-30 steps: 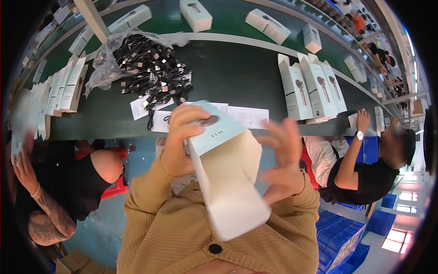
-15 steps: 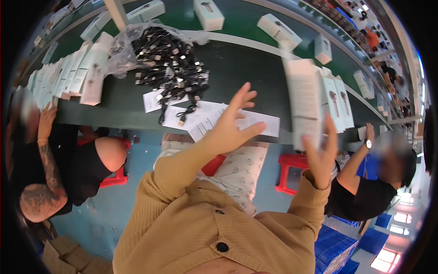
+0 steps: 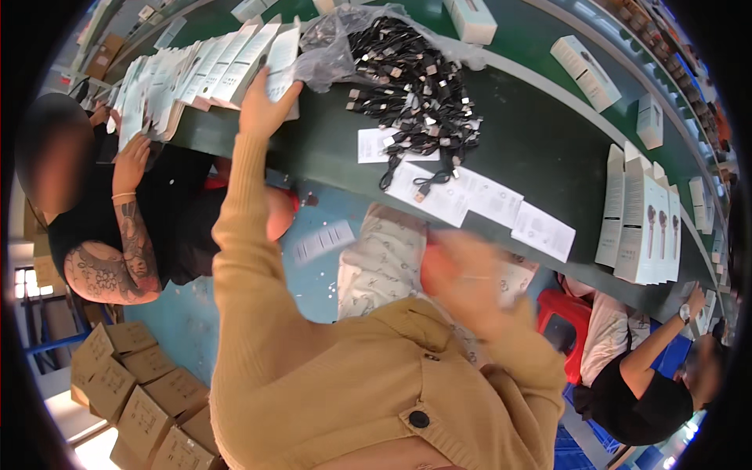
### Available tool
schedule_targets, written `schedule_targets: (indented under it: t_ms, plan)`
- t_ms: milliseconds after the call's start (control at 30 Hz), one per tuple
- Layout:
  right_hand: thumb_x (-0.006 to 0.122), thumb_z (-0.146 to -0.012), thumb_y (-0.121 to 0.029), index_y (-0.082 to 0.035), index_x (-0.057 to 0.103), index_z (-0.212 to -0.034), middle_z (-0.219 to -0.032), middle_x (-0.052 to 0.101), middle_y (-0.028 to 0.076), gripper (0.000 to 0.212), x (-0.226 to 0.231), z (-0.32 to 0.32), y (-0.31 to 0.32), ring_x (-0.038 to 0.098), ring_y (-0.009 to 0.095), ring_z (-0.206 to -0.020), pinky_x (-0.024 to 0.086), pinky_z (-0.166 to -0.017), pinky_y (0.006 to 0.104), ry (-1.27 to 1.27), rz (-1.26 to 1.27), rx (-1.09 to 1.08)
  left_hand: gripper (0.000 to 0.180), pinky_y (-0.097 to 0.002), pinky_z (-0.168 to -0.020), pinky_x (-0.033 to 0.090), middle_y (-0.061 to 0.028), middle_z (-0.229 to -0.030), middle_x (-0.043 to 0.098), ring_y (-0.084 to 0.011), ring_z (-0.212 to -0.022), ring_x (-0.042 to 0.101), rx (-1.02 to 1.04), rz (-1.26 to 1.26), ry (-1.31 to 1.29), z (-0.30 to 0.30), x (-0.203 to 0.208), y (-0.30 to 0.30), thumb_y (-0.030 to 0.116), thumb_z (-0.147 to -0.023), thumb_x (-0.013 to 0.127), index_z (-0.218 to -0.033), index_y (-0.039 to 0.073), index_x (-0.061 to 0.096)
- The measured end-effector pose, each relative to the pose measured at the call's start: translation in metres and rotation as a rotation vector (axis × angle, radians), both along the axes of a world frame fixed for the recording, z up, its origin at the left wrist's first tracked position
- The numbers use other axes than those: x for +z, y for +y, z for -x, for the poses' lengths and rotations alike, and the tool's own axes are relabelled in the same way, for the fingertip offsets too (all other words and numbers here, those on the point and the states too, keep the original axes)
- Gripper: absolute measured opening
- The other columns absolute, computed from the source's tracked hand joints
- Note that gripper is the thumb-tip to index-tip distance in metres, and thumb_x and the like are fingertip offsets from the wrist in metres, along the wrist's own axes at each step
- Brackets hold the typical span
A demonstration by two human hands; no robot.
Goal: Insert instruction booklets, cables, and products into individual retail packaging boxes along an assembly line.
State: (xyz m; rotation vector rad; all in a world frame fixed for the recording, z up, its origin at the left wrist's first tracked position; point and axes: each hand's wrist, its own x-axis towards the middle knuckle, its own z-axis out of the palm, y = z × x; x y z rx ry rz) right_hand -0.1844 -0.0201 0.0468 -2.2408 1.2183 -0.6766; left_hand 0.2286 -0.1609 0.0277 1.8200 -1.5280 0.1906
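At the near end of a row of white boxes [image 3: 223, 66] on the left, my left hand [image 3: 266, 106] grips the last white box [image 3: 283, 61], thumb and fingers on its two sides. My right hand [image 3: 468, 278] is smeared by motion in front of my lap, so its fingers cannot be made out. Beyond it, printed leaflets [image 3: 544, 233] lie along the bench's near edge. A tangled heap of black USB cables [image 3: 415, 86] lies by a clear plastic bag [image 3: 325, 47]. A blurred paper slip [image 3: 323, 243] shows below the bench edge, over the floor.
Several white boxes stand upright at the right [image 3: 646, 223], and others lie on the green belt [image 3: 587, 70] behind. A tattooed co-worker's hand [image 3: 131, 160] touches boxes at left; another person [image 3: 642, 384] sits right. Cartons [image 3: 149, 392] and a red stool [image 3: 565, 329] are below.
The view has swung left. My left hand has moved from above the leaflets to the left row's end box. My right hand has left the right-hand boxes, which now stand together. The slip has appeared.
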Motion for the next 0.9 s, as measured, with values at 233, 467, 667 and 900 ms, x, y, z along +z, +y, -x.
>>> schedule_targets:
  t_ms: [233, 467, 667, 900]
  plan:
    - [0.059, -0.079, -0.011, -0.014, 0.053, -0.127, -0.143, 0.04, 0.016, 0.049, -0.225, -0.229, -0.018, 0.039, 0.031, -0.131, 0.033, -0.104, 0.0521, 0.17, 0.228, 0.654, 0.07, -0.0328, -0.094, 0.044, -0.0204, -0.121, 0.058, -0.0241, -0.108, 0.057, -0.006, 0.15, 0.572, 0.042, -0.014, -0.004, 0.029, -0.068, 0.079, -0.125, -0.004, 0.053]
    - [0.069, -0.076, -0.013, -0.008, 0.053, -0.126, -0.129, 0.054, 0.02, 0.053, -0.173, -0.193, -0.029, 0.053, 0.037, -0.116, 0.047, -0.093, 0.0401, -0.823, -1.045, 0.401, 0.057, -0.0349, -0.095, 0.045, -0.0156, -0.125, 0.053, -0.0248, -0.111, 0.057, -0.275, 0.285, 1.273, -0.04, -0.009, 0.106, 0.017, -0.089, 0.054, -0.138, -0.001, 0.033]
    - [0.075, -0.072, -0.021, -0.008, 0.051, -0.128, -0.133, 0.049, 0.02, 0.062, -0.248, -0.308, -0.003, 0.05, 0.037, -0.119, 0.045, -0.093, 0.0437, -0.308, -0.309, 0.282, 0.082, -0.0391, -0.104, 0.038, -0.0149, -0.137, 0.046, -0.0271, -0.124, 0.048, -0.531, 0.396, 1.422, -0.109, -0.042, 0.156, 0.04, -0.078, 0.061, -0.142, 0.001, 0.029]
    - [0.066, -0.081, -0.013, -0.007, 0.059, -0.117, -0.119, 0.058, 0.018, 0.037, -0.151, -0.268, -0.028, 0.056, 0.037, -0.105, 0.046, -0.09, 0.0427, -0.289, -0.13, 0.652, 0.084, -0.0536, -0.084, 0.05, -0.0134, -0.135, 0.047, -0.0366, -0.116, 0.052, -0.173, 0.676, 1.435, -0.124, -0.086, 0.266, 0.056, -0.073, 0.053, -0.143, 0.013, 0.032]
